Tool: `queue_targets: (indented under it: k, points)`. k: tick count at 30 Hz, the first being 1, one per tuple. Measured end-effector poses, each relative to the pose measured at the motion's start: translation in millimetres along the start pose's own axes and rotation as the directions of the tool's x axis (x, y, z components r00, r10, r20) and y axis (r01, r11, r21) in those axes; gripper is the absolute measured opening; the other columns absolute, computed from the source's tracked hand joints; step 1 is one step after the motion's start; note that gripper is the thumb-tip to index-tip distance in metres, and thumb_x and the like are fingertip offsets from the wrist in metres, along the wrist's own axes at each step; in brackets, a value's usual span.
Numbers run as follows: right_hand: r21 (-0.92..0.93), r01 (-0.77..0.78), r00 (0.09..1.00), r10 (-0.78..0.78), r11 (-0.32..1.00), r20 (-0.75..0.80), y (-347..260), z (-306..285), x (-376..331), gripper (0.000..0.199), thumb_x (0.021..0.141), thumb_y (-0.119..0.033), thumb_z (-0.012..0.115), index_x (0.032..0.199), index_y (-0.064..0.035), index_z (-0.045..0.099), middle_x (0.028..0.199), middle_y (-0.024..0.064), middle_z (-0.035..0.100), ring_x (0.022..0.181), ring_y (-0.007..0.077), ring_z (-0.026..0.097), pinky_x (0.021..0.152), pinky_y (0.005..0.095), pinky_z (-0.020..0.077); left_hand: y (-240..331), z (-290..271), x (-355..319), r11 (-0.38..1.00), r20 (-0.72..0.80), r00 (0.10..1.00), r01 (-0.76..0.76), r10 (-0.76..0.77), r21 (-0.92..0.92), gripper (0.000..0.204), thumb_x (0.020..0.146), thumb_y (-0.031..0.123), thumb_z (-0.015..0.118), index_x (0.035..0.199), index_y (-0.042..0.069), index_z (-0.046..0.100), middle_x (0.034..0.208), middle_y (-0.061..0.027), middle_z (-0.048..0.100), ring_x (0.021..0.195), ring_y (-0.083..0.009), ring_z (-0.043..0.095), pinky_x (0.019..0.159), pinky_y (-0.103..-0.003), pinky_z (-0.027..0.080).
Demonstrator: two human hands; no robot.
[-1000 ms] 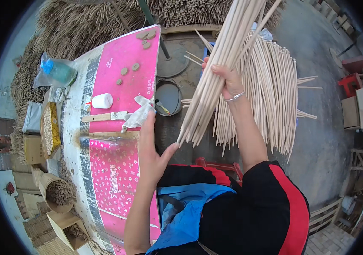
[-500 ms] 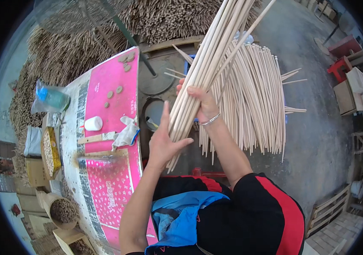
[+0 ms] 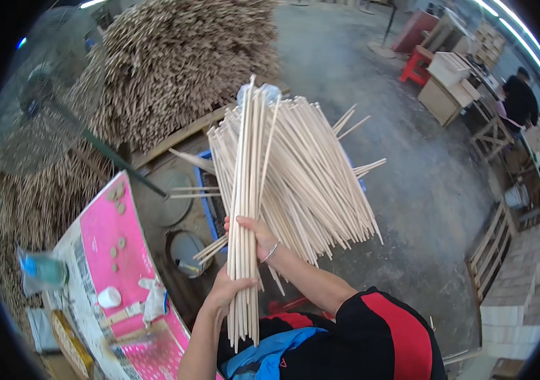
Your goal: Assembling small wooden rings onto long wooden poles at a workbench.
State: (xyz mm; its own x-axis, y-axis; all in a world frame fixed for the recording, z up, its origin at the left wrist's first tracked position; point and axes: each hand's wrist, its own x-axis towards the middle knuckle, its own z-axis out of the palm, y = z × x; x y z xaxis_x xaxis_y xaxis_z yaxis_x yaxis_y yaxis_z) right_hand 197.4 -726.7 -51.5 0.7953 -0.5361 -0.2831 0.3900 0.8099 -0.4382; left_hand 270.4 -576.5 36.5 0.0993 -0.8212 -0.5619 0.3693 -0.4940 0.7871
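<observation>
A bundle of long pale wooden sticks (image 3: 244,171) stands nearly upright in front of me, its lower ends near my lap. My right hand (image 3: 255,235), a bracelet at its wrist, is closed round the bundle at about two thirds of its length down. Lower down, my left hand (image 3: 227,289) wraps the bundle from the left, its thumb across the front. Behind and to the right, a large heap of similar sticks (image 3: 314,177) lies fanned over a blue crate (image 3: 205,201), mostly hidden beneath it.
At left stands a table with a pink cover (image 3: 108,231), carrying a glove (image 3: 155,300), a white cup (image 3: 110,297) and a bottle in plastic (image 3: 47,270). A fan (image 3: 42,107) and stacked rough sticks (image 3: 181,69) stand behind. A person (image 3: 521,98) sits far right.
The bundle has gone from leaning right to nearly upright and moved lower. My left hand, spread beside it before, is now closed round it. The view has shifted toward the far right.
</observation>
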Motion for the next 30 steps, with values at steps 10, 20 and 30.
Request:
queue_targets:
  k: [10, 20, 30]
  points:
    - [-0.347, 0.147, 0.923, -0.254, 0.926, -0.289, 30.7, -33.1, 20.7, 0.052, 0.095, -0.049, 0.062, 0.119, -0.0023, 0.061, 0.095, 0.0054, 0.067, 0.086, 0.0158, 0.065, 0.079, 0.0324, 0.0543, -48.8, -39.5, 44.5, 0.994, 0.024, 0.998, 0.058, -0.056, -0.090, 0.056, 0.076, 0.004, 0.068, 0.129, 0.003, 0.049, 0.095, -0.0116, 0.062, 0.074, -0.0237, 0.067, 0.064, -0.041, 0.062]
    - [-0.333, 0.235, 0.863, -0.354, 0.913, -0.360, 58.7, -44.4, 24.7, 0.039, 0.089, -0.031, 0.074, 0.112, -0.0010, 0.062, 0.092, 0.0065, 0.068, 0.077, 0.0138, 0.066, 0.070, 0.0300, 0.0556, -41.9, -35.5, 23.4, 0.979, 0.073, 0.994, 0.093, -0.081, -0.182, 0.071, 0.078, 0.006, 0.076, 0.141, 0.006, 0.043, 0.119, -0.0122, 0.063, 0.100, -0.0276, 0.068, 0.086, -0.041, 0.059]
    - [-0.308, 0.019, 0.916, -0.140, 0.951, -0.375, 49.6, -51.4, 17.1, 0.070, 0.100, -0.066, 0.033, 0.125, -0.0058, 0.059, 0.105, 0.0058, 0.066, 0.085, 0.0149, 0.061, 0.074, 0.0319, 0.0520, -51.3, -56.6, 38.7, 0.990, -0.018, 0.997, 0.066, -0.069, -0.122, 0.076, 0.071, -0.002, 0.074, 0.141, 0.007, 0.044, 0.124, -0.0084, 0.060, 0.112, -0.0214, 0.059, 0.097, -0.037, 0.049]
